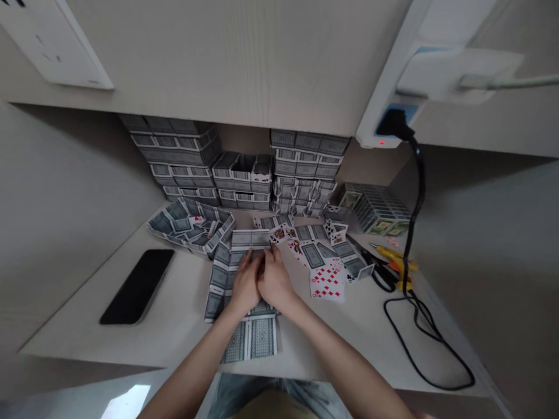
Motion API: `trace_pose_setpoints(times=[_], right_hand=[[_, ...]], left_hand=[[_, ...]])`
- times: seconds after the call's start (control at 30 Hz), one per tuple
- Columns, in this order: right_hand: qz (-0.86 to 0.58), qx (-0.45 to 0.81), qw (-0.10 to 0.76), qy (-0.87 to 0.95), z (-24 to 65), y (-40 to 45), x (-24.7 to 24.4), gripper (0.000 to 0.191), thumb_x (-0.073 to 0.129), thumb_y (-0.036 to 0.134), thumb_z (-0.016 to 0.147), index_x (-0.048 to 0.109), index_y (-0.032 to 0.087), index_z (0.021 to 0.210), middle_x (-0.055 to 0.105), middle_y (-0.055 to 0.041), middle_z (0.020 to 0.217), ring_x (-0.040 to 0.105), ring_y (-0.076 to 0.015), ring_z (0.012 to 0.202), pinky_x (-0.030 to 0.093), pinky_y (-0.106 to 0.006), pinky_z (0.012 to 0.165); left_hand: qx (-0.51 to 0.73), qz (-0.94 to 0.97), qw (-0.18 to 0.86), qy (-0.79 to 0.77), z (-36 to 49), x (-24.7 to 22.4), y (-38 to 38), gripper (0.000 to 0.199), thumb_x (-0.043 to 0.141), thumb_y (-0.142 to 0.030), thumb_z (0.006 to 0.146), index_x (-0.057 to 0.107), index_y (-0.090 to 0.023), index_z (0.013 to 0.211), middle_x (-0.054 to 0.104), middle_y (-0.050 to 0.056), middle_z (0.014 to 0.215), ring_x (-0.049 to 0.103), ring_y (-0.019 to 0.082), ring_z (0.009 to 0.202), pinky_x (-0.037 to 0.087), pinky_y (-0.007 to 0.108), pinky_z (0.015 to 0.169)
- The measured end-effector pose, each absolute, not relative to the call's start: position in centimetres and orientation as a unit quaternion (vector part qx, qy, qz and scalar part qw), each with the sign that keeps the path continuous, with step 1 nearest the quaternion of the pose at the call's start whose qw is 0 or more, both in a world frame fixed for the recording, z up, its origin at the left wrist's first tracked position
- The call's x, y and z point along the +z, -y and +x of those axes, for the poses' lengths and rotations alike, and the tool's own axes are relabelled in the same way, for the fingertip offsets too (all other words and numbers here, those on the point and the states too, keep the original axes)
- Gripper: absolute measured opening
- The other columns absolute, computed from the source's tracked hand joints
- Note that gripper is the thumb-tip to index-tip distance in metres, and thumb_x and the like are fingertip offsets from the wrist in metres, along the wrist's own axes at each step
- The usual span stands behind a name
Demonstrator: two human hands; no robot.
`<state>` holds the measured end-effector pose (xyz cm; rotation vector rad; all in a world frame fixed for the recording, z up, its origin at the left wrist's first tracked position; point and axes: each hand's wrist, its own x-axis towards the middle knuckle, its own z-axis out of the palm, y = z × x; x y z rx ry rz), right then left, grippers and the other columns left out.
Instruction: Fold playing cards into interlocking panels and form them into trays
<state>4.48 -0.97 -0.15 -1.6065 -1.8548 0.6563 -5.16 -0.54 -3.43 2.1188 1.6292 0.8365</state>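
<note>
Bare forearms stretched over one pale desk under a wood-grain panel bearing one socket plate left and one power strip right. Left hand and right hand together, fingers curled, on one sheet of joined cards at near middle; cannot tell whether gripping any. Around it, one phone near left, one tray of cards farther left, three card towers far, one stack of clear cases far right, one black cord right, and loose cards, too overlapped to count, just right of the hands.

free desk between phone and card panels, stacked cards across rear, cable right
</note>
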Motion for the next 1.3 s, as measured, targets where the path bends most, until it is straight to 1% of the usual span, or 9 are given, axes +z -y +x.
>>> trace_pose_setpoints(times=[0.17, 0.3, 0.4, 0.57, 0.73, 0.87, 1.1, 1.2, 1.3], right_hand=[[-0.530, 0.318, 0.441, 0.651, 6.9, 0.9, -0.6, 0.056, 0.045, 0.011, 0.068, 0.035, 0.014, 0.123, 0.038, -0.0112, 0.128, 0.034, -0.0194, 0.120, 0.028, -0.036, 0.100], [-0.496, 0.376, 0.531, 0.575, 10.9, -0.5, -0.8, 0.060, 0.048, 0.027, 0.074, 0.022, 0.018, 0.127, 0.040, -0.0124, 0.126, 0.048, -0.0176, 0.106, 0.042, -0.034, 0.086], [-0.565, 0.320, 0.546, 0.529, 15.0, -2.2, -1.2, 0.056, 0.049, 0.029, 0.072, 0.029, 0.016, 0.122, 0.052, -0.0129, 0.111, 0.057, -0.0164, 0.085, 0.046, -0.034, 0.074], [-0.649, 0.238, 0.421, 0.587, 19.8, -3.5, -1.7, 0.037, 0.050, 0.032, 0.070, 0.051, 0.015, 0.103, 0.062, -0.0069, 0.086, 0.055, -0.0154, 0.067, 0.044, -0.034, 0.068], [-0.686, 0.130, 0.243, 0.674, 19.5, -2.8, -2.1, 0.064, 0.066, 0.044, 0.054, 0.051, 0.014, 0.109, 0.055, -0.0127, 0.103, 0.049, -0.0261, 0.095, 0.036, -0.039, 0.081], [-0.682, 0.126, 0.213, 0.688, 18.8, -2.7, -2.5, 0.063, 0.064, 0.041, 0.056, 0.049, 0.013, 0.111, 0.056, -0.0109, 0.098, 0.047, -0.0257, 0.097, 0.035, -0.037, 0.083], [-0.664, 0.165, 0.356, 0.636, 19.0, -2.5, -2.2, 0.064, 0.062, 0.030, 0.054, 0.046, 0.015, 0.114, 0.055, -0.0093, 0.103, 0.049, -0.0237, 0.094, 0.036, -0.040, 0.083], [-0.604, 0.291, 0.459, 0.583, 19.2, -1.6, -0.9, 0.060, 0.060, 0.036, 0.059, 0.046, 0.016, 0.113, 0.055, -0.0101, 0.106, 0.052, -0.0213, 0.091, 0.041, -0.037, 0.079], [-0.501, 0.481, 0.498, 0.520, 19.0, -0.4, 0.7, 0.048, 0.049, 0.041, 0.069, 0.048, 0.018, 0.111, 0.057, -0.0091, 0.108, 0.055, -0.0208, 0.091, 0.046, -0.034, 0.072]], left_hand=[[0.303, 0.705, 0.271, -0.582, -6.0, -1.0, 0.7, 0.038, 0.030, -0.029, 0.084, 0.048, -0.017, 0.114, 0.051, 0.007, 0.120, 0.044, 0.016, 0.114, 0.033, 0.034, 0.098], [0.174, 0.800, 0.266, -0.509, -7.5, 1.2, 3.0, 0.064, 0.053, -0.042, 0.070, 0.033, -0.022, 0.128, 0.033, 0.007, 0.135, 0.027, 0.022, 0.125, 0.028, 0.037, 0.100], [0.106, 0.826, 0.221, -0.507, -8.0, 1.3, 4.3, 0.072, 0.065, -0.032, 0.059, 0.037, -0.023, 0.125, 0.028, 0.009, 0.137, 0.022, 0.027, 0.126, 0.030, 0.042, 0.099], [0.127, 0.815, 0.159, -0.543, -7.1, 0.2, 4.1, 0.050, 0.056, -0.018, 0.067, 0.048, -0.019, 0.116, 0.044, 0.009, 0.127, 0.038, 0.022, 0.119, 0.034, 0.036, 0.098], [0.160, 0.813, 0.124, -0.546, -6.5, -0.1, 3.2, 0.043, 0.045, -0.016, 0.075, 0.046, -0.017, 0.118, 0.046, 0.008, 0.125, 0.041, 0.019, 0.116, 0.034, 0.034, 0.098], [0.150, 0.831, 0.074, -0.531, -6.8, 0.6, 2.8, 0.041, 0.042, -0.014, 0.078, 0.046, -0.020, 0.118, 0.043, 0.007, 0.128, 0.037, 0.020, 0.119, 0.029, 0.037, 0.100], [0.203, 0.822, 0.074, -0.527, -5.1, 3.8, 1.5, 0.040, 0.046, -0.024, 0.078, 0.046, -0.020, 0.117, 0.044, 0.007, 0.127, 0.037, 0.023, 0.119, 0.032, 0.039, 0.097], [0.230, 0.813, 0.154, -0.513, -3.3, 5.5, 1.0, 0.038, 0.039, -0.028, 0.082, 0.044, -0.023, 0.119, 0.054, 0.005, 0.116, 0.052, 0.019, 0.103, 0.042, 0.033, 0.087], [0.281, 0.818, 0.199, -0.461, -1.4, 6.2, 0.4, 0.049, 0.045, -0.028, 0.079, 0.035, -0.025, 0.126, 0.045, 0.004, 0.126, 0.046, 0.019, 0.111, 0.039, 0.032, 0.090]])
